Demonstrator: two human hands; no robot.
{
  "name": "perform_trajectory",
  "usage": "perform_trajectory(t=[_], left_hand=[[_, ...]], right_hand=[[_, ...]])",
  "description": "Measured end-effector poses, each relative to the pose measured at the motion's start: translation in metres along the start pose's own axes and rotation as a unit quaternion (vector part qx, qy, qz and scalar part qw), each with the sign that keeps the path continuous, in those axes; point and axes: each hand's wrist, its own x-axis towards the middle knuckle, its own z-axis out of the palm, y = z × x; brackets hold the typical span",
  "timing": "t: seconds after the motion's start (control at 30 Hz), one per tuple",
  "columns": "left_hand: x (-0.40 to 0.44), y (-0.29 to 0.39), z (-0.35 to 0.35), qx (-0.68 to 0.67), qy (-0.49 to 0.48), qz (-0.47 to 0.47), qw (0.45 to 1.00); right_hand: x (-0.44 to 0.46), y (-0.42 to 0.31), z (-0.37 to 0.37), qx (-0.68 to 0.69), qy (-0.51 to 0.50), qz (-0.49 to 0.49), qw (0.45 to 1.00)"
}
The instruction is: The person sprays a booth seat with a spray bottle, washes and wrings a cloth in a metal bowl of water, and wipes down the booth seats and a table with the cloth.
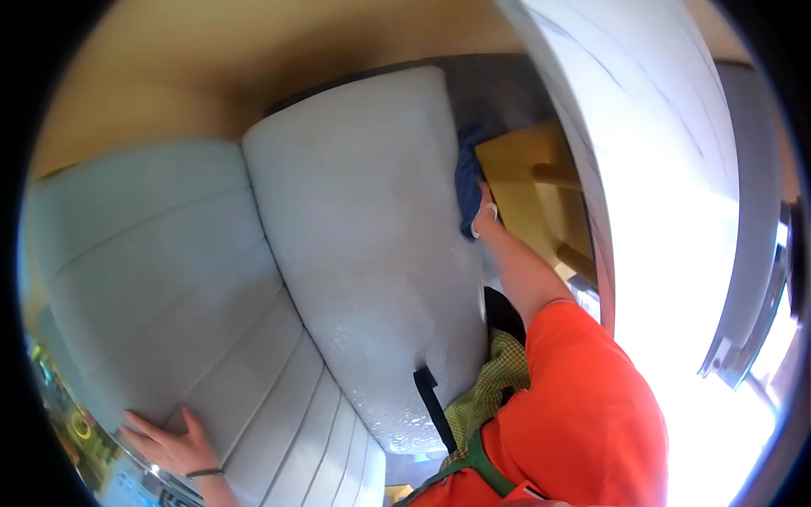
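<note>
My left hand [173, 444] lies with its fingers spread on top of the grey padded backrest [177, 245], a dark band around its wrist. Stretched far forward, my right hand [485, 207] presses a blue cloth [467, 182] against the outer edge of the grey seat cushion [363, 194]. Its fingers are mostly hidden behind the cloth. White foamy drops [405, 422] dot the near end of the cushion, and its surface looks damp.
A white marble-patterned tabletop [659, 169] rises close along my right side. Under it stands a yellow wooden base [524, 173]. A tan wall [186, 76] closes off the far end. A black strap [431, 401] hangs from my checkered apron [490, 384] over the cushion.
</note>
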Motion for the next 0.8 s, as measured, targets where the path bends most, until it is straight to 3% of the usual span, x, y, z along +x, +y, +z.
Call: perform_trajectory(t=[0.07, 0.13, 0.2, 0.27, 0.3, 0.33, 0.37, 0.4, 0.43, 0.47, 0.53, 0.57, 0.6, 0.63, 0.67, 0.73, 0.8], left_hand=[[-0.001, -0.001, 0.000, 0.021, -0.005, -0.017, 1.000], [-0.002, 0.002, -0.002, 0.039, 0.007, -0.015, 0.999], [-0.003, 0.001, 0.003, 0.055, 0.039, 0.000, 0.998], [-0.003, -0.002, 0.007, 0.045, 0.034, -0.003, 0.998], [-0.003, -0.004, 0.008, 0.036, 0.021, -0.010, 0.999], [-0.003, -0.009, 0.008, 0.037, 0.022, -0.005, 0.999], [-0.004, -0.013, 0.011, 0.020, 0.016, 0.009, 1.000], [-0.001, -0.011, 0.013, 0.004, 0.012, 0.021, 1.000], [0.001, -0.006, 0.013, 0.008, 0.013, 0.021, 1.000], [-0.001, -0.003, 0.010, 0.019, 0.012, 0.020, 1.000], [-0.001, -0.004, 0.011, 0.043, 0.007, 0.026, 0.999], [0.001, -0.007, 0.009, 0.054, -0.001, 0.035, 0.998], [0.001, -0.007, 0.009, 0.041, -0.001, 0.044, 0.998], [0.000, -0.006, 0.008, 0.030, 0.006, 0.042, 0.999], [0.000, -0.002, 0.006, 0.040, -0.004, 0.036, 0.999], [-0.001, -0.002, 0.006, 0.039, -0.003, 0.038, 0.999], [-0.004, -0.003, 0.011, 0.016, 0.000, 0.038, 0.999]], right_hand=[[-0.074, 0.003, -0.038, 0.062, -0.090, 0.160, 0.981], [-0.054, 0.070, -0.100, 0.090, -0.051, 0.230, 0.968], [-0.115, 0.081, -0.137, 0.141, -0.086, 0.189, 0.968], [-0.106, 0.142, -0.182, 0.043, -0.179, 0.076, 0.980], [-0.123, 0.150, -0.198, -0.219, -0.149, -0.035, 0.964], [-0.146, 0.153, -0.212, -0.465, -0.108, -0.140, 0.867], [-0.165, 0.147, -0.214, -0.463, -0.108, -0.139, 0.868], [-0.181, 0.137, -0.208, -0.516, -0.095, -0.211, 0.825], [-0.191, 0.128, -0.199, -0.564, -0.084, -0.280, 0.772], [-0.187, 0.120, -0.182, -0.564, -0.093, -0.278, 0.772], [-0.171, 0.097, -0.135, -0.662, -0.107, -0.388, 0.632], [-0.176, 0.053, -0.094, -0.757, -0.093, -0.380, 0.523], [-0.179, 0.003, -0.053, -0.752, -0.140, -0.386, 0.515], [-0.166, -0.022, -0.012, -0.668, -0.147, -0.437, 0.584], [-0.157, -0.045, 0.028, -0.621, -0.134, -0.480, 0.605], [-0.141, -0.090, 0.102, -0.589, -0.112, -0.542, 0.588], [-0.125, -0.124, 0.158, -0.582, -0.092, -0.610, 0.530]])
